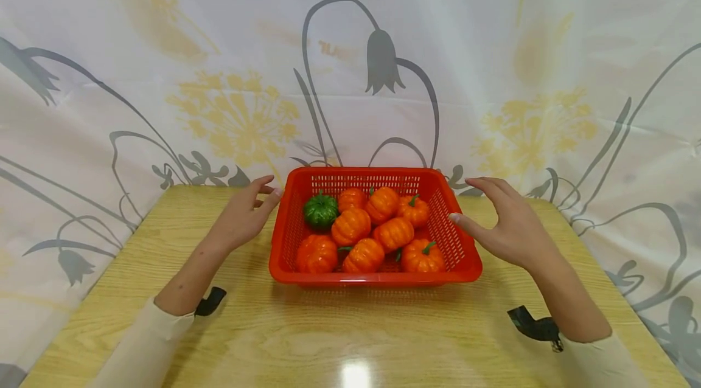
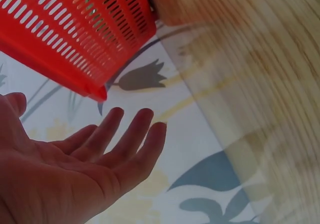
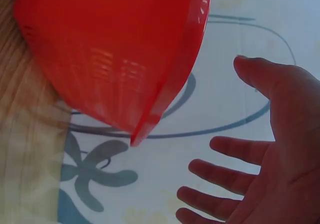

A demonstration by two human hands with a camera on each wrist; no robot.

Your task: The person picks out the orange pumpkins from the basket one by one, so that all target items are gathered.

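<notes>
Basket (image 1: 378,278) center frame, presumably there to corral pumpkins (image 1: 351,227); I've got left hand (image 1: 245,216) mid-left, right hand (image 1: 509,228) mid-right, both loosely spread, gripping nothing.

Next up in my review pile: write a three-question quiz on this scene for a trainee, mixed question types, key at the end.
1. Multiple choice: Among the glossy ridged orange pumpkins in the red perforated plastic basket sits one of another colour. Which?
A) white
B) green
C) purple

2. Yes or no: In the right wrist view, does the thumb of the person's bare right hand touch the basket?

3. True or false: The person's bare left hand is empty.

Key:
1. B. The green ridged pumpkin lies toward the basket's far left.
2. No. A gap shows between them.
3. True. Its fingers are loosely extended beside the basket, holding nothing.
</notes>
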